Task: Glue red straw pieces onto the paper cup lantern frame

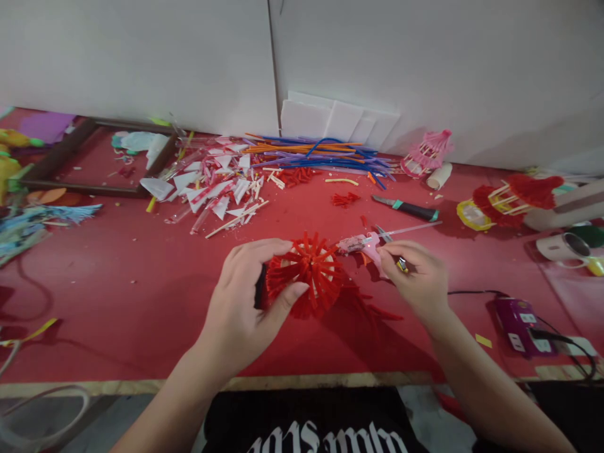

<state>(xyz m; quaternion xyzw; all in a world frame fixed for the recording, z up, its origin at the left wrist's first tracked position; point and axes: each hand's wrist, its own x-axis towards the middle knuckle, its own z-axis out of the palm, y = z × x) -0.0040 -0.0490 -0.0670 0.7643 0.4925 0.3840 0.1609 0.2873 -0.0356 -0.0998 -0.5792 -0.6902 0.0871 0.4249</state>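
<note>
My left hand (250,296) is wrapped around a round red pipe-cleaner craft piece (306,267), its fuzzy strips fanning out from the centre over a pale ring. My right hand (418,277) has thumb and fingertips pinched together, just right of the craft piece. What the pinch holds, if anything, is too small to make out. Overlapping those fingertips in the view is a pink glue gun (372,245), a clear glue stick poking from its back. A small metallic object (402,264) shows by the right fingers. Loose red pipe cleaners (377,311) lie below the gun.
A utility knife (406,207) lies beyond the glue gun. Coloured pipe cleaners (321,151) and plastic scraps (212,189) line the back. Red-and-yellow (509,201) and pink (429,154) tiered crafts, a white mug (564,246) and a purple power strip (523,327) are right; a frame (85,185) is left.
</note>
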